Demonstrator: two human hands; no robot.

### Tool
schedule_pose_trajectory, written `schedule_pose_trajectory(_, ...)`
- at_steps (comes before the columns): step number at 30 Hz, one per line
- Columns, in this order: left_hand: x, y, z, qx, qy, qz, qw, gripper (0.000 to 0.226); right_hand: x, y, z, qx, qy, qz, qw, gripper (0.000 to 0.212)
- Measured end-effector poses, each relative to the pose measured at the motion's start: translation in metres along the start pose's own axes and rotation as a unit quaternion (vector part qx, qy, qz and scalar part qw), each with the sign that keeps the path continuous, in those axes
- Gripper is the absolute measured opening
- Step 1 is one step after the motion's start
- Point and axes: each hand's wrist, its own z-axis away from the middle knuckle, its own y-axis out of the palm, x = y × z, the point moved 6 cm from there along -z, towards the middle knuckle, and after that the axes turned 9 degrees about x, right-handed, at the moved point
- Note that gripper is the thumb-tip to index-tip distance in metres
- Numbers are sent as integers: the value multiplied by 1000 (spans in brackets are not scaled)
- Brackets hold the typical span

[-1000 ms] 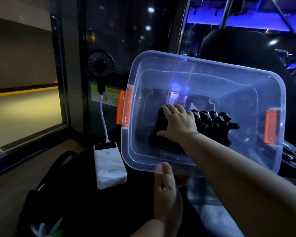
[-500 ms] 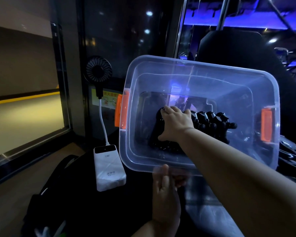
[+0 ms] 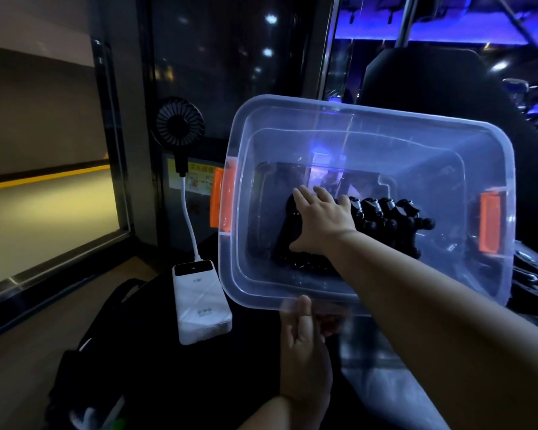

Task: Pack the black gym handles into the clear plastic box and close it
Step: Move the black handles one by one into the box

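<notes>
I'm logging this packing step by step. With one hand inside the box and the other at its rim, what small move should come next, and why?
Probably draw the right hand up out of the clear box. Its fingers lie spread flat on the black handles, which already rest on the box floor, while the left hand steadies the near rim. No lid shows on the box, so the hand likely has to clear out before closing.

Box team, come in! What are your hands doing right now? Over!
Right hand inside clear box, flat on black handles. Left hand gripping box's near rim. No lid visible. Nothing blocking the opening.
</notes>
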Motion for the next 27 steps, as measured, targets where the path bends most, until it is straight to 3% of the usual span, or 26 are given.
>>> schedule_pose_trajectory(3, -3, 4, 1, 5, -5, -11, 1000, 106, -2, -2, 6, -9, -18, -23, 1000, 113)
schedule_pose_trajectory(9, -10, 6, -2, 34, 14, -71, 997, 47, -14, -10, 38, -63, 3, -105, 992, 87)
schedule_pose_trajectory(14, -10, 1, -3, 23, 17, -136, 990, 68, -44, -11, 96, -164, 31, -176, 970, 70)
schedule_pose_trajectory(18, -18, 10, 1, 35, 36, -131, 990, 38, -83, 0, 148, -233, 83, -210, 946, 62)
schedule_pose_trajectory(23, -25, 19, 5, 35, 68, -100, 992, 27, -139, 27, 203, -249, 133, -215, 935, 47)
schedule_pose_trajectory(27, -23, 22, 6, 42, 71, -92, 992, 24, -179, 45, 236, -231, 182, -222, 930, 51)
